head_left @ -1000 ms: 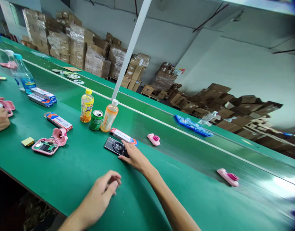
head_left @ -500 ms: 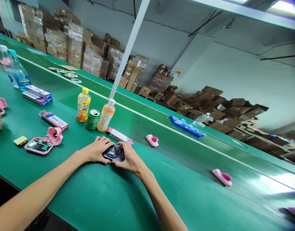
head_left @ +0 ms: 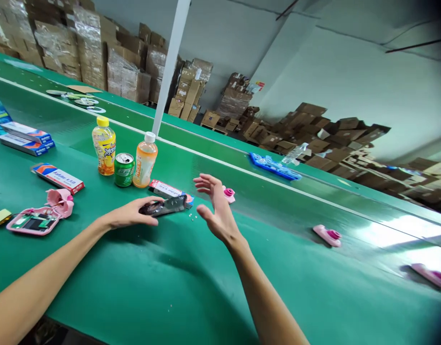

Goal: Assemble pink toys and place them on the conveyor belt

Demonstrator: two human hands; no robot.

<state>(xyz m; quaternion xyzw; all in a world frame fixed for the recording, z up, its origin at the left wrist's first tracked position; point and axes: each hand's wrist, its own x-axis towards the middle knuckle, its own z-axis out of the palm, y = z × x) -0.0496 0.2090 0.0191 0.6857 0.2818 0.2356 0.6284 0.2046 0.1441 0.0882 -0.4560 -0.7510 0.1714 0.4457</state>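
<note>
My left hand (head_left: 136,212) grips the left end of a black compact camera (head_left: 166,206), held tilted just over the green table. Its lens is hardly visible from this angle. My right hand (head_left: 217,208) is off the camera, fingers spread and thumb apart, with nothing in it. Behind the camera lies a white, red and blue box (head_left: 166,188). A few tiny white bits (head_left: 192,217) lie on the table between my hands. Partly hidden behind my right hand is a pink toy camera (head_left: 229,193).
An orange drink bottle (head_left: 145,160), a green can (head_left: 124,170) and a yellow-capped bottle (head_left: 104,147) stand beyond my left hand. An opened pink camera (head_left: 35,220) lies at left near another box (head_left: 58,178). More pink cameras (head_left: 327,235) sit on the belt at right.
My right hand has let go of the black camera and moved right, opening. My left hand has tilted the camera. The view has shifted right, and another pink camera shows more fully at the right edge.
</note>
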